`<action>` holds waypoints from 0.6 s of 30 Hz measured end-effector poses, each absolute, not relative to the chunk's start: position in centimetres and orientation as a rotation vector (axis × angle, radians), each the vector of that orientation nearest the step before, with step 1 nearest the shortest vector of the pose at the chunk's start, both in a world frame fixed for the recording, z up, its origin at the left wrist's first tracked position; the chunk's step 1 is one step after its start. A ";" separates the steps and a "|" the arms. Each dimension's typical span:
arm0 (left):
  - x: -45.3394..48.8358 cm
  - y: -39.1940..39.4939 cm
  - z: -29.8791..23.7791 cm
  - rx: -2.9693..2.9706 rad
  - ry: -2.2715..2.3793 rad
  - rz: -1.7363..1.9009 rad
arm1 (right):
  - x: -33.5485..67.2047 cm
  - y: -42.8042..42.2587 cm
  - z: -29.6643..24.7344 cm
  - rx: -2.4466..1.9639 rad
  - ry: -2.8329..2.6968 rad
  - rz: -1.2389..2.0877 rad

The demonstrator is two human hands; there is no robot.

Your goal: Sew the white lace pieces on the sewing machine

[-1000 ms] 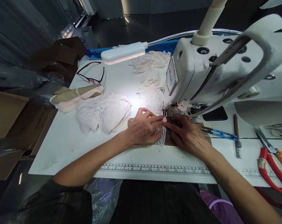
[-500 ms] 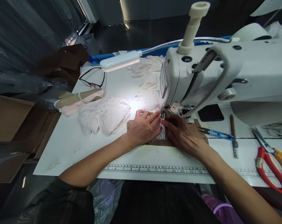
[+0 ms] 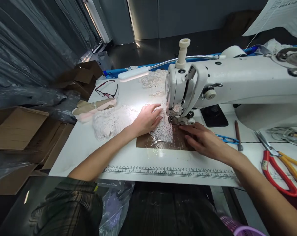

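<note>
A white sewing machine [image 3: 212,85] stands on the white table [image 3: 84,147]. A piece of white lace [image 3: 162,131] lies under its needle, over a brown taped patch [image 3: 163,142]. My left hand [image 3: 147,118] rests on the lace to the left of the needle, fingers stretched flat towards it. My right hand [image 3: 201,139] lies flat on the brown patch to the right of the lace, fingers spread and pointing at the presser foot [image 3: 178,120].
A heap of white lace [image 3: 109,123] and a beige roll [image 3: 94,108] lie left of my hand. Glasses [image 3: 106,91] and more lace [image 3: 153,80] sit farther back under a lamp [image 3: 135,73]. Blue snips [image 3: 224,139], a tool [image 3: 237,134] and red scissors [image 3: 277,170] lie right. Cardboard boxes [image 3: 18,127] stand at left.
The camera has pulled back and risen. My hands have parted from a close pinch at the needle; the left slid up along the lace, the right now lies flat beside it.
</note>
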State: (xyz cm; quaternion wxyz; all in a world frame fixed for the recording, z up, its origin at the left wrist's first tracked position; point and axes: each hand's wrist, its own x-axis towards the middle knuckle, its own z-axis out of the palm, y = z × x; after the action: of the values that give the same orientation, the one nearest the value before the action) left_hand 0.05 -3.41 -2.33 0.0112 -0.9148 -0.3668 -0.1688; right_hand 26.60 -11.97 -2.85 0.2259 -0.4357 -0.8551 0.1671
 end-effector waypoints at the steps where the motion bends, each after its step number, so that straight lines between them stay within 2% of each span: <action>1: 0.0 -4.3 -2.2 -2.911 -1.100 -0.564 | 27.0 -12.0 -2.5 -1.189 -2.344 0.497; 6: 0.1 -7.6 -2.4 -3.279 -0.802 -0.601 | 27.2 -12.2 -2.3 -1.146 -2.273 0.539; 18: 0.7 -8.1 -3.1 -3.293 -0.974 -0.846 | 23.8 -10.7 -2.6 -1.066 -2.368 0.713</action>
State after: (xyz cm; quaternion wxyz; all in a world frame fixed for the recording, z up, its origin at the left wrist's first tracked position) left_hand 0.70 -8.09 -3.13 -0.1965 -0.9129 -0.2701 -0.2346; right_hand 23.83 -10.71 -2.63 0.2224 -0.3860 -0.8572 0.2582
